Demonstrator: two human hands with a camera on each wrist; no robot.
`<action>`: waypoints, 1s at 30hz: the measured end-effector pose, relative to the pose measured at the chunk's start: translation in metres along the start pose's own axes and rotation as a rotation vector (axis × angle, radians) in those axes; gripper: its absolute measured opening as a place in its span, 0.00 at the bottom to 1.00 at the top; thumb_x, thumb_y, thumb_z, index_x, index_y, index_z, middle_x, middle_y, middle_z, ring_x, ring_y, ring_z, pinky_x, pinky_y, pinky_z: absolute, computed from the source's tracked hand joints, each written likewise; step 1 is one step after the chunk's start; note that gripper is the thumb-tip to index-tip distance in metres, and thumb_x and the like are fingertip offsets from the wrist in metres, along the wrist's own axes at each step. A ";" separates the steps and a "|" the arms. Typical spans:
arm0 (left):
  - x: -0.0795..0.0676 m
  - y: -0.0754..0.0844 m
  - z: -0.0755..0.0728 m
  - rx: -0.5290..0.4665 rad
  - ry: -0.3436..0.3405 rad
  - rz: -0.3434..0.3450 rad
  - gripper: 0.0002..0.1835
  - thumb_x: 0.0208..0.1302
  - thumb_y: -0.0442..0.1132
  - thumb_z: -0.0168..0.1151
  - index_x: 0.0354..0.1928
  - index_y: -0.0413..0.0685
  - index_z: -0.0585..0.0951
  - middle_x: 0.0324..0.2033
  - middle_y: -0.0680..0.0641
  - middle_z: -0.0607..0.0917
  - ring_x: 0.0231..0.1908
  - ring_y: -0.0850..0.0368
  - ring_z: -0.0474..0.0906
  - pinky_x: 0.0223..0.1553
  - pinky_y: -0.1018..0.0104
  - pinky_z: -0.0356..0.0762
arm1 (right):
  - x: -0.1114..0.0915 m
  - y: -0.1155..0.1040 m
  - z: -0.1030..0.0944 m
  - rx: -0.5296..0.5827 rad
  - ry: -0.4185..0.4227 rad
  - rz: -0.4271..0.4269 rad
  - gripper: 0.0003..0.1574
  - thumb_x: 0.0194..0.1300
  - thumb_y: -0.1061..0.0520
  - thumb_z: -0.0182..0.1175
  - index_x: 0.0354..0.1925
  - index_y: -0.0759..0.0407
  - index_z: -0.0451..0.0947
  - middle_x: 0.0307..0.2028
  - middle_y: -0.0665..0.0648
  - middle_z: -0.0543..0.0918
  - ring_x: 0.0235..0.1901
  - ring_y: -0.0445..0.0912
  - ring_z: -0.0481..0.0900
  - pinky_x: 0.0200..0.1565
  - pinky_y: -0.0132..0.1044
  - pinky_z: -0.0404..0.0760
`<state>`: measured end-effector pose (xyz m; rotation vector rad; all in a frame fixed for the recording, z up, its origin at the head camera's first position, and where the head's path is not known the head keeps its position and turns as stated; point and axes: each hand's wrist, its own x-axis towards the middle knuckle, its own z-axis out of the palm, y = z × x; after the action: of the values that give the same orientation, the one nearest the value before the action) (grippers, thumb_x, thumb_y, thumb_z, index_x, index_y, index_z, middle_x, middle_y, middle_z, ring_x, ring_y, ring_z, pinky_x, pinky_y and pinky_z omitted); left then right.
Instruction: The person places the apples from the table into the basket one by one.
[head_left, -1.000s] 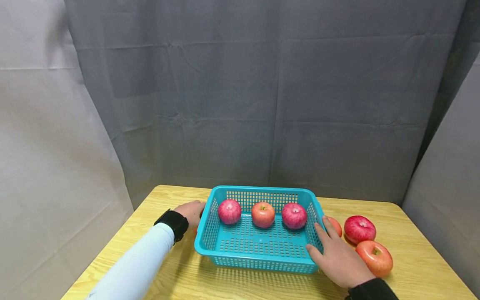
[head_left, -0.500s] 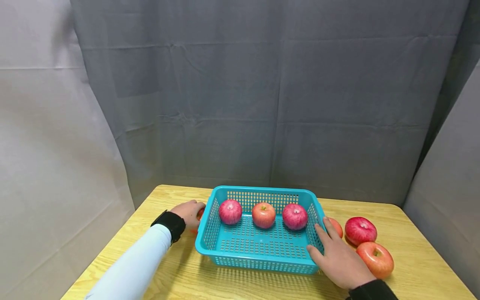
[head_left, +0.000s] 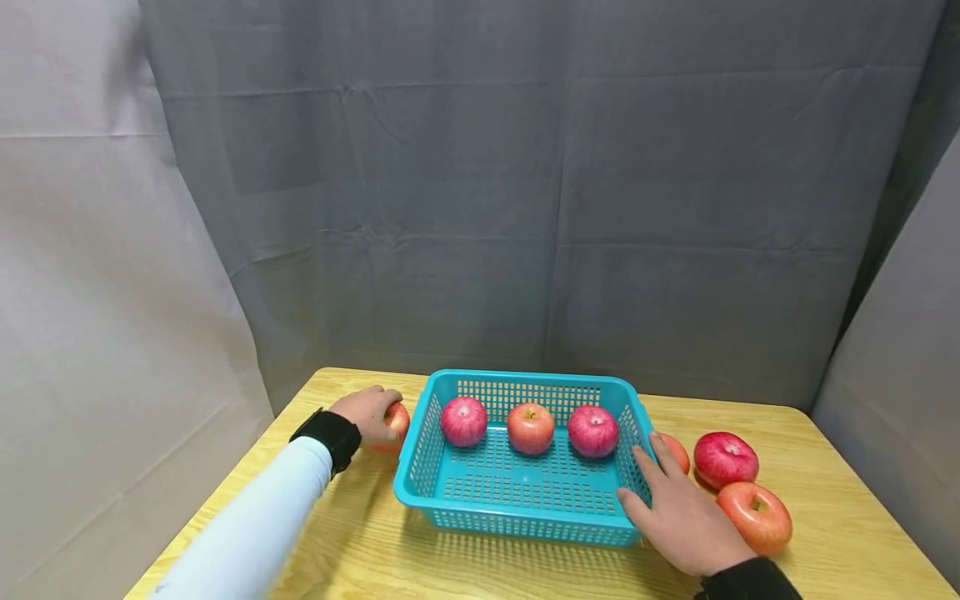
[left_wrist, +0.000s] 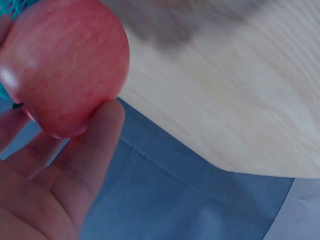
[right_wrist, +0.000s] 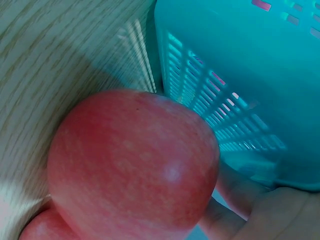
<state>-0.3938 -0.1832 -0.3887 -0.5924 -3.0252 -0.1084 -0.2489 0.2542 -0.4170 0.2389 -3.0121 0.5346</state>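
My left hand [head_left: 367, 414] holds a red-orange apple [head_left: 399, 421] just left of the turquoise basket [head_left: 517, 521]. In the left wrist view the fingers [left_wrist: 102, 135] curl against the apple's underside, its stem toward them. My right hand [head_left: 686, 521] lies with spread fingers on the basket's right rim. Inside the basket, in a row, are a pink-red apple [head_left: 464, 422], an orange-red apple [head_left: 531, 428] and another pink-red apple [head_left: 593, 431]. Close to the right hand, outside the basket, a large apple [right_wrist: 135, 165] fills much of the right wrist view.
Right of the basket, on the wooden table [head_left: 360, 542], are a partly hidden orange apple [head_left: 677, 452], a dark pink apple [head_left: 726, 459] and a red-orange apple [head_left: 756, 517]. A grey cloth [head_left: 480, 183] hangs behind the table, with pale cloth [head_left: 112, 333] at the left.
My left hand has shifted leftward, away from the basket, and more of the apple it holds now shows. The right hand stays on the basket's rim; basket and other apples keep their places.
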 end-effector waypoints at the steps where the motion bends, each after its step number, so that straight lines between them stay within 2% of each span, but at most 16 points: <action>1: 0.000 0.000 -0.003 0.001 0.003 -0.001 0.27 0.46 0.46 0.67 0.52 0.49 0.77 0.34 0.49 0.77 0.29 0.53 0.72 0.34 0.57 0.76 | 0.000 0.000 0.000 0.000 -0.001 0.000 0.55 0.64 0.23 0.41 0.69 0.65 0.57 0.71 0.69 0.46 0.62 0.64 0.57 0.44 0.59 0.79; 10: 0.009 0.000 -0.028 0.009 0.053 0.018 0.29 0.45 0.46 0.67 0.53 0.48 0.77 0.35 0.48 0.78 0.29 0.53 0.72 0.33 0.57 0.75 | -0.002 0.002 -0.003 -0.005 0.019 -0.004 0.55 0.64 0.24 0.41 0.69 0.66 0.57 0.71 0.69 0.47 0.63 0.65 0.56 0.43 0.60 0.79; 18: 0.018 0.001 -0.049 0.027 0.090 0.049 0.28 0.45 0.49 0.65 0.51 0.50 0.77 0.35 0.49 0.78 0.32 0.53 0.72 0.35 0.56 0.76 | 0.000 0.002 -0.006 -0.015 0.018 -0.009 0.56 0.64 0.23 0.40 0.69 0.66 0.56 0.71 0.70 0.46 0.62 0.65 0.57 0.44 0.60 0.78; 23: 0.019 0.011 -0.062 0.034 0.065 0.024 0.28 0.46 0.50 0.66 0.52 0.52 0.77 0.36 0.50 0.77 0.32 0.52 0.72 0.34 0.57 0.75 | 0.000 0.001 -0.003 -0.016 0.024 -0.010 0.56 0.64 0.23 0.39 0.69 0.66 0.57 0.71 0.69 0.46 0.62 0.65 0.58 0.43 0.60 0.79; 30: 0.018 0.031 -0.070 0.050 0.046 0.047 0.29 0.45 0.50 0.67 0.53 0.52 0.77 0.36 0.50 0.77 0.32 0.53 0.72 0.32 0.58 0.76 | -0.001 0.000 0.002 -0.013 0.019 -0.014 0.55 0.65 0.24 0.40 0.68 0.66 0.57 0.71 0.70 0.46 0.62 0.65 0.56 0.43 0.59 0.80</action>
<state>-0.3956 -0.1535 -0.3156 -0.6469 -2.9576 -0.0435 -0.2480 0.2533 -0.4185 0.2530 -2.9925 0.5124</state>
